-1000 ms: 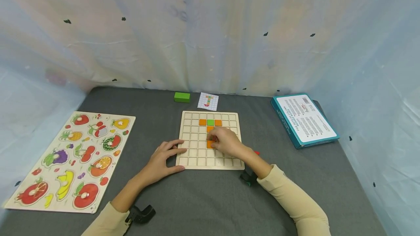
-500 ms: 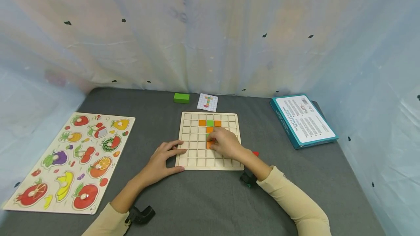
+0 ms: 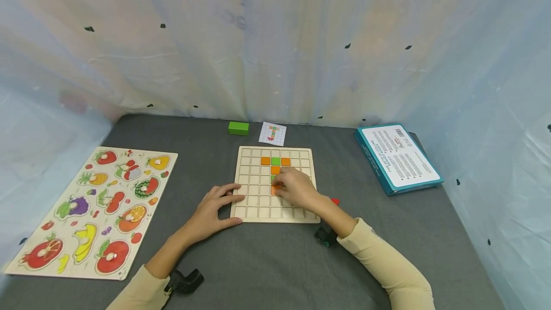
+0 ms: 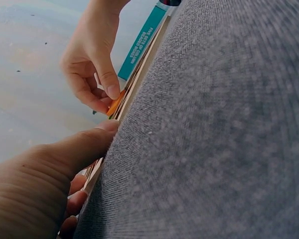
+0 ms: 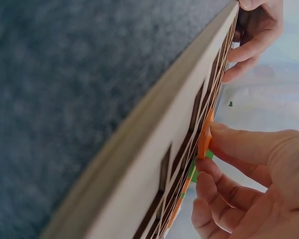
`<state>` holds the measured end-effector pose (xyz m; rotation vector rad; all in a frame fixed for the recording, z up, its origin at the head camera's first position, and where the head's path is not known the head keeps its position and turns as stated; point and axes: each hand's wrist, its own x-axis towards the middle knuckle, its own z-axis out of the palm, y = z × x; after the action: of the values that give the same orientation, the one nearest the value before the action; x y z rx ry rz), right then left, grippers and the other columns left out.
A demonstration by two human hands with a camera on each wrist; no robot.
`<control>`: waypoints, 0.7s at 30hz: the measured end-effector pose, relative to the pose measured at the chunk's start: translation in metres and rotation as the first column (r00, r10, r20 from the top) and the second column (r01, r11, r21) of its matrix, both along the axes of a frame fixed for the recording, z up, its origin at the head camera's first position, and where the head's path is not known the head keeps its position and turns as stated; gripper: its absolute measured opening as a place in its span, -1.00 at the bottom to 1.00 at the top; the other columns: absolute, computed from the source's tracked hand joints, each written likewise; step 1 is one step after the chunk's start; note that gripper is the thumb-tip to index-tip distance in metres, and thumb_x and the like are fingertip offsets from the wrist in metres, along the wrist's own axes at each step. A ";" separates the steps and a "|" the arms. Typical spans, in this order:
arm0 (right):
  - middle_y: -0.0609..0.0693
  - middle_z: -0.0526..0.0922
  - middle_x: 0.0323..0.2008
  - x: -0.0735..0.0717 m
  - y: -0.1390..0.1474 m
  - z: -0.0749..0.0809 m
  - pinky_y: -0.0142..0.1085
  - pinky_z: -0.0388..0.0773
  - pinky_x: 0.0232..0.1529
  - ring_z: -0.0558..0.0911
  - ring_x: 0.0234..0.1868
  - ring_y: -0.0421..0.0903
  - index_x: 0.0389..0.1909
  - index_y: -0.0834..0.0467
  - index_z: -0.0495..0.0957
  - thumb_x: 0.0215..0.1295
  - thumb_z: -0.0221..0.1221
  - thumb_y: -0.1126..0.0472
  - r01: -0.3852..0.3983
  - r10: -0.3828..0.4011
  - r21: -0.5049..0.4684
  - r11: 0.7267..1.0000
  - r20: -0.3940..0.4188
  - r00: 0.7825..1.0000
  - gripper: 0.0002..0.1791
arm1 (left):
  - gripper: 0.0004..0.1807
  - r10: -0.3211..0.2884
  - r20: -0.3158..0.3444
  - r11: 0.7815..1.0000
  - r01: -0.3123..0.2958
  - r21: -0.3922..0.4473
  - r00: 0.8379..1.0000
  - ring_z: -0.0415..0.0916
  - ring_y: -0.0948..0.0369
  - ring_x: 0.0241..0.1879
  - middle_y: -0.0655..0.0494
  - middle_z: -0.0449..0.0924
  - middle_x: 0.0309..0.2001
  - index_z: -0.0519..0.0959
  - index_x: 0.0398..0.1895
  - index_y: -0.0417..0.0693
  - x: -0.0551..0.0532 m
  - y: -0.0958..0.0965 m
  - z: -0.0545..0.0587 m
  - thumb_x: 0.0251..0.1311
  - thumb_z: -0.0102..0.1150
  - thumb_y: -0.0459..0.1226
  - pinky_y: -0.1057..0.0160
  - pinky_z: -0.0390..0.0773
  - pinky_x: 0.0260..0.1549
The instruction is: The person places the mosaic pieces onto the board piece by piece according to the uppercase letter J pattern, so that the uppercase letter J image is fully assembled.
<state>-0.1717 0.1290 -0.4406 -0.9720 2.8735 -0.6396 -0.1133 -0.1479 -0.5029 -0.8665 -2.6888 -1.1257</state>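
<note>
On the board point(image 3: 254, 202), below a laid row point(image 3: 276, 160) and column point(image 3: 275, 170), the right hand point(image 3: 298, 188) pinches an orange tile point(image 5: 205, 137), the left hand point(image 3: 208, 215) rests uncurled at the left edge, and a red piece point(image 3: 335, 201) off the right edge seems left.

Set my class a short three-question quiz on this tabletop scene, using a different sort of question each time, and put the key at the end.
1. True or false: the left hand touches the left edge of the wooden grid board.

2. Multiple choice: what colour is the tile that the right hand pinches?
a) blue
b) orange
c) purple

3. Fill in the blank: in the head view, the green block lies to the ____ of the printed card.

Key: 1. True. 2. b. 3. left.
</note>
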 end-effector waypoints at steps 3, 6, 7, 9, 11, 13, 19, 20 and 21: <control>-0.04 0.56 -0.38 0.000 0.001 0.000 -0.33 0.41 -0.42 0.46 -0.37 -0.17 -0.25 0.14 0.77 0.15 0.44 0.27 -0.004 0.004 -0.008 1.000 0.001 1.000 -0.86 | -0.37 -0.001 -0.013 1.000 0.001 0.001 1.000 0.30 0.17 0.09 0.03 0.37 0.37 0.63 0.20 0.03 0.000 0.000 -0.001 0.03 0.51 -0.02 -0.10 0.28 0.03; -0.03 0.57 -0.37 0.001 0.002 0.000 -0.34 0.43 -0.41 0.48 -0.35 -0.16 -0.22 0.14 0.76 0.15 0.44 0.28 -0.010 0.010 -0.016 1.000 -0.005 1.000 -0.84 | -0.37 -0.004 -0.011 1.000 0.004 0.003 1.000 0.30 0.18 0.09 0.02 0.37 0.37 0.63 0.20 0.02 0.000 0.000 -0.001 0.02 0.52 -0.02 -0.10 0.28 0.02; -0.02 0.58 -0.35 0.002 0.003 0.000 -0.34 0.44 -0.39 0.50 -0.34 -0.16 -0.21 0.15 0.76 0.15 0.44 0.29 -0.012 0.012 -0.021 1.000 -0.011 1.000 -0.83 | -0.37 -0.007 -0.014 1.000 0.007 0.004 1.000 0.30 0.18 0.08 0.02 0.37 0.37 0.63 0.20 0.01 0.000 0.000 -0.001 0.02 0.51 -0.02 -0.09 0.28 0.01; -0.02 0.59 -0.34 0.004 0.006 0.000 -0.35 0.46 -0.37 0.52 -0.32 -0.15 -0.19 0.15 0.75 0.15 0.44 0.28 -0.017 0.016 -0.029 0.999 -0.034 0.999 -0.81 | -0.37 -0.009 -0.007 1.000 0.009 0.007 1.000 0.29 0.19 0.08 0.02 0.37 0.37 0.63 0.19 0.01 0.000 0.000 0.000 0.01 0.52 -0.02 -0.08 0.28 0.02; -0.01 0.61 -0.31 0.007 0.009 0.001 -0.33 0.47 -0.35 0.53 -0.30 -0.13 -0.18 0.16 0.75 0.16 0.43 0.27 -0.022 0.019 -0.039 0.999 -0.069 0.997 -0.80 | -0.37 -0.009 -0.009 1.000 0.009 0.005 1.000 0.28 0.20 0.07 0.03 0.36 0.37 0.63 0.20 0.02 0.000 0.000 0.000 0.01 0.52 -0.02 -0.07 0.27 0.02; -0.01 0.62 -0.28 0.011 0.014 0.002 -0.29 0.49 -0.31 0.54 -0.27 -0.10 -0.18 0.18 0.75 0.17 0.42 0.26 -0.027 0.022 -0.048 0.998 -0.113 0.993 -0.80 | -0.37 -0.010 -0.004 1.000 0.010 0.005 1.000 0.28 0.20 0.08 0.03 0.36 0.37 0.63 0.20 0.02 0.000 0.000 0.000 0.02 0.52 -0.02 -0.06 0.27 0.02; 0.04 0.63 -0.20 0.019 0.046 0.007 -0.16 0.49 -0.21 0.53 -0.20 -0.02 -0.15 0.23 0.72 0.18 0.40 0.33 0.040 -0.052 -0.097 0.995 -0.133 0.990 -0.80 | -0.36 -0.006 0.020 1.000 0.006 0.000 1.000 0.28 0.20 0.11 0.07 0.34 0.39 0.62 0.21 0.03 0.001 0.000 0.001 0.03 0.51 0.00 -0.07 0.27 0.06; 0.05 0.64 -0.19 0.020 0.054 0.008 -0.14 0.49 -0.21 0.53 -0.19 -0.01 -0.14 0.24 0.71 0.19 0.39 0.34 0.064 -0.076 -0.104 0.993 -0.110 0.991 -0.79 | -0.36 -0.004 0.024 1.000 0.004 -0.003 1.000 0.28 0.20 0.11 0.08 0.33 0.39 0.62 0.21 0.04 0.001 0.000 0.001 0.03 0.50 0.01 -0.07 0.27 0.07; 0.05 0.64 -0.18 0.021 0.063 0.008 -0.12 0.49 -0.19 0.54 -0.18 0.00 -0.13 0.24 0.71 0.19 0.38 0.36 0.088 -0.097 -0.112 0.990 -0.077 0.992 -0.79 | -0.36 -0.002 0.027 1.000 0.002 -0.003 1.000 0.28 0.20 0.12 0.08 0.33 0.40 0.62 0.21 0.04 0.001 0.000 0.001 0.03 0.50 0.01 -0.08 0.27 0.07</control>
<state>-0.1511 0.1917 -0.4326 -0.9025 2.9993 -0.7880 -0.1127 -0.1478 -0.5015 -0.8613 -2.7122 -1.1417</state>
